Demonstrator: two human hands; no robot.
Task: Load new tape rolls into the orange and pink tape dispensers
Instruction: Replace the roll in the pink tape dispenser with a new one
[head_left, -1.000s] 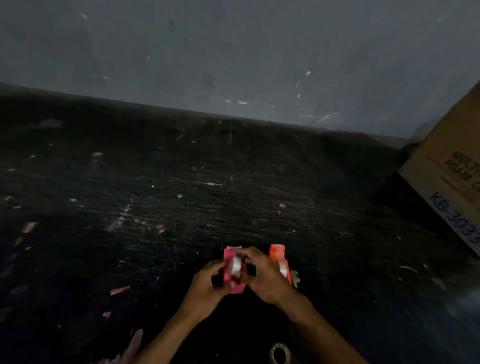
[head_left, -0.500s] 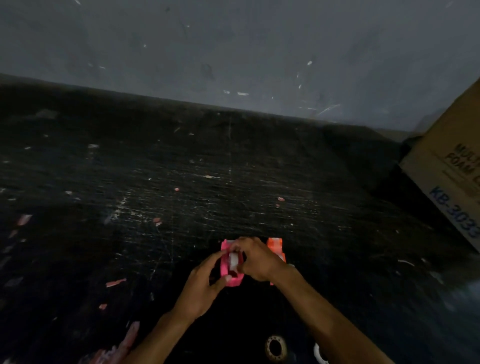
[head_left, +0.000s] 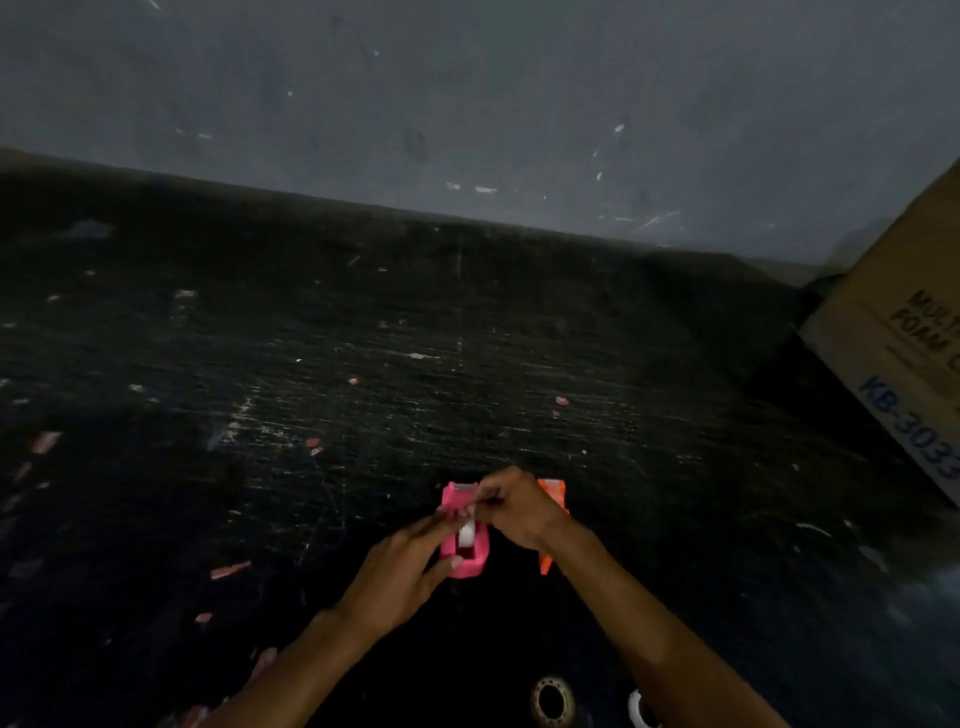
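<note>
The pink tape dispenser (head_left: 474, 561) sits on the dark scratched surface, a white tape roll (head_left: 466, 534) seated in it. My left hand (head_left: 402, 571) grips the dispenser's left side and near end. My right hand (head_left: 514, 512) pinches the tape's free end over the dispenser's front, near the cutter. The orange tape dispenser (head_left: 551, 493) stands just to the right, mostly hidden behind my right hand and wrist.
A brownish tape core (head_left: 552, 700) and a white ring (head_left: 638, 709) lie near the bottom edge between my forearms. A cardboard box (head_left: 904, 332) leans at the right. Pink paper scraps (head_left: 230, 569) litter the surface. A grey wall (head_left: 467, 104) rises behind.
My right hand has shifted from over the roll toward the pink dispenser's front end, pinching the tape end. My left hand keeps its hold. The view has tilted slightly downward.
</note>
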